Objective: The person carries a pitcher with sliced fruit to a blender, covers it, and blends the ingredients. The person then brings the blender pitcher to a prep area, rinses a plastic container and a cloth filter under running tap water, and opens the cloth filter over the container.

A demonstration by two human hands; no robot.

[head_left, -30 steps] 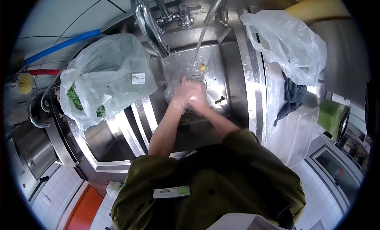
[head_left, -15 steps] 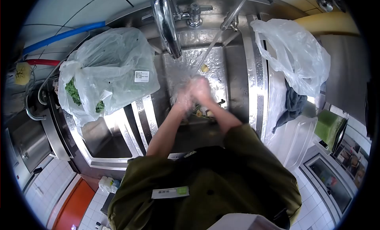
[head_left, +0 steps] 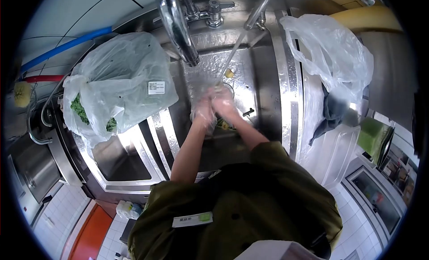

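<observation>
Under the faucet (head_left: 183,41), my left hand (head_left: 204,109) and my right hand (head_left: 222,101) are close together in the steel sink (head_left: 268,99). Running water splashes over both of them. A clear film shows around my left hand; whether it is water or thin plastic I cannot tell. Blur and spray hide the fingers, so anything between them cannot be made out. Food scraps (head_left: 225,124) lie on the sink floor beside my right wrist, near a small dark piece (head_left: 248,112). Above the hands is a yellowish scrap (head_left: 229,73).
A translucent bag (head_left: 129,76) with leafy greens rests on the left side. To the right lie another plastic bag (head_left: 335,59), a dark cloth (head_left: 330,114) and a clear plastic container (head_left: 335,155). A spout pipe (head_left: 259,12) and tap handle (head_left: 214,14) stand behind the sink.
Both hands stay together under the water and have shifted slightly left. They show less motion blur now. The view has also moved a little.
</observation>
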